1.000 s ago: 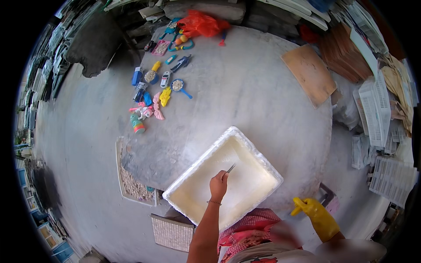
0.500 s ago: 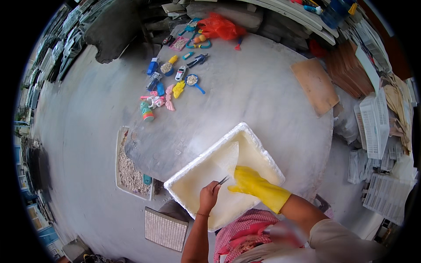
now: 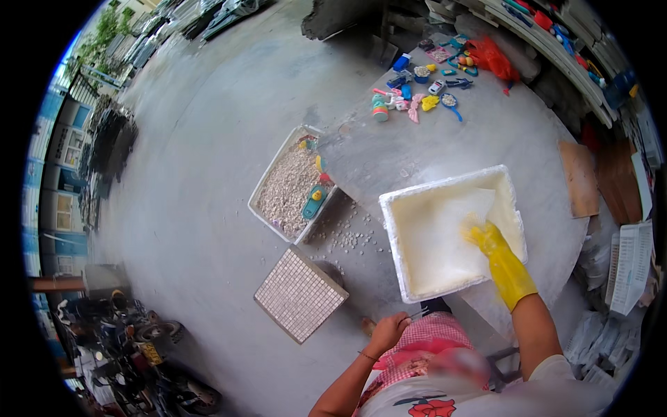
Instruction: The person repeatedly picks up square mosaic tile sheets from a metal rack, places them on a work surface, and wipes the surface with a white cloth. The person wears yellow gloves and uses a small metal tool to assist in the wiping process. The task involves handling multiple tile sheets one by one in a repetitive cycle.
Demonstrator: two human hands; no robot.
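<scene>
My left hand [image 3: 390, 332] is closed round a small pair of dark tweezers [image 3: 419, 313], low over my lap and just outside the box's near edge. Its two thin tips point to the right. A yellow rubber glove covers my right hand [image 3: 488, 240], which reaches into a white foam box [image 3: 406, 281]. From the gloved fingers a white mesh sheet [image 3: 483, 200] extends toward the box's far right corner. The fingertips are blurred, and part of the sheet blends into the pale, cloudy contents [image 3: 438, 236].
Left of the box stands a tub of pale chips [image 3: 285, 184] holding a teal toy. A stool with a tiled top [image 3: 300, 293] is nearer me. Toys [image 3: 417, 101] and a red plastic bag [image 3: 492, 59] lie at the table's far end. Motorbikes [image 3: 139, 354] stand lower left.
The view has swung left. My left hand and the tweezers have drawn back from over the box to my lap. My gloved hand stays in the box with the mesh sheet lower.
</scene>
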